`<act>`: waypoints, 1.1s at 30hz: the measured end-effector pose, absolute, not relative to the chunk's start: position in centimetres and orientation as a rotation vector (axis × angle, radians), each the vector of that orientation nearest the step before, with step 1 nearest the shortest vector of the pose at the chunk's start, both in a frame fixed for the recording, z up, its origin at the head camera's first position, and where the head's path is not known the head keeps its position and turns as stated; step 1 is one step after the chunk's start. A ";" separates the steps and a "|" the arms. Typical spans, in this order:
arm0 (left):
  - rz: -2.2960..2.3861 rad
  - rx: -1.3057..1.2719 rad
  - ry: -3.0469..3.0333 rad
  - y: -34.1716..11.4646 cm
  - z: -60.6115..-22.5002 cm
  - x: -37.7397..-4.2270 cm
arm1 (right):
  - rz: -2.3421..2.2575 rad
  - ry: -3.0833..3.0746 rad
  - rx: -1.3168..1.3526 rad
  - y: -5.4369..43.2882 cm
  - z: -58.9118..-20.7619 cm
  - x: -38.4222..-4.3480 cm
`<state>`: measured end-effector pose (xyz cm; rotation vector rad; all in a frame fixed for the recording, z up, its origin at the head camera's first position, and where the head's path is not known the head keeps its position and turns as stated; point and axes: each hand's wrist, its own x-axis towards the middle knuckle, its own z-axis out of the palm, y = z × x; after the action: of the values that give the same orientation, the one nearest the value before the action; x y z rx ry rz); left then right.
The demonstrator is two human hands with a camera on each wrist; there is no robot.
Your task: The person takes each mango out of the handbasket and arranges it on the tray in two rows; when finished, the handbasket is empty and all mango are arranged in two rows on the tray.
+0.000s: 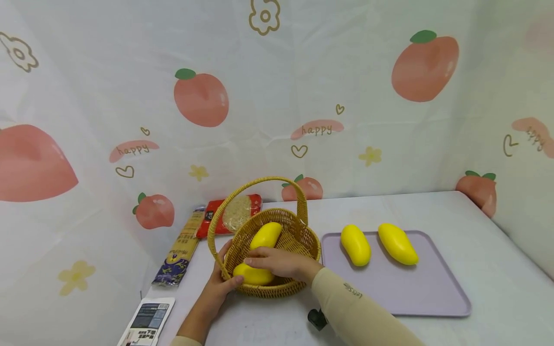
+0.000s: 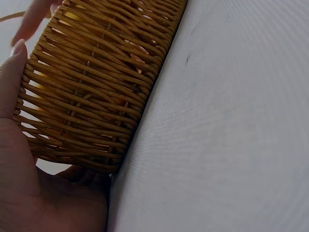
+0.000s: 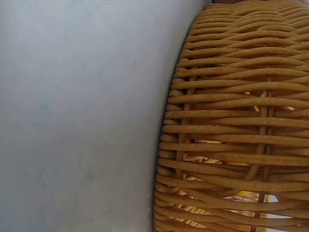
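Note:
A wicker basket (image 1: 277, 291) with an arched handle stands on the table and holds two yellow mangoes, one mango (image 1: 266, 235) toward the back and one mango (image 1: 253, 275) near the front left. My left hand (image 1: 220, 283) grips the basket's left rim, thumb over the edge; in the left wrist view it holds the woven wall (image 2: 91, 82). Reaching in over the front rim, my right hand (image 1: 277, 262) lies above the front mango, with its fingers fairly straight and pointing left. Its thumb is hidden. The right wrist view shows only the basket's outer wall (image 3: 241, 116) and the tabletop.
Right of the basket lies a lilac tray (image 1: 415, 298) bearing two more mangoes (image 1: 356, 245). Behind and left are a red bag of grain (image 1: 235, 214), a long noodle packet (image 1: 182, 250) and a white pouch (image 1: 147, 322). A printed cloth (image 1: 259, 96) hangs behind the table.

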<state>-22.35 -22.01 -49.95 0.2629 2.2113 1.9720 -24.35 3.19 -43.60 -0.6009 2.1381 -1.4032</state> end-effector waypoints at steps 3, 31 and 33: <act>1.974 0.265 2.207 -22.0 -49.9 -22.3 | -1.334 2.185 -0.646 3.3 -43.7 -24.4; 2.026 0.263 2.171 -21.9 -50.2 -22.3 | -1.546 2.419 -0.653 5.0 -42.0 -23.5; 2.026 0.265 2.174 -22.0 -50.2 -22.3 | -1.547 2.426 -0.672 5.4 -41.6 -23.4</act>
<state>-22.34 -21.96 -50.20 0.2653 2.1743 2.0258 -23.39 5.45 -41.56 -0.6725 2.4257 -1.5466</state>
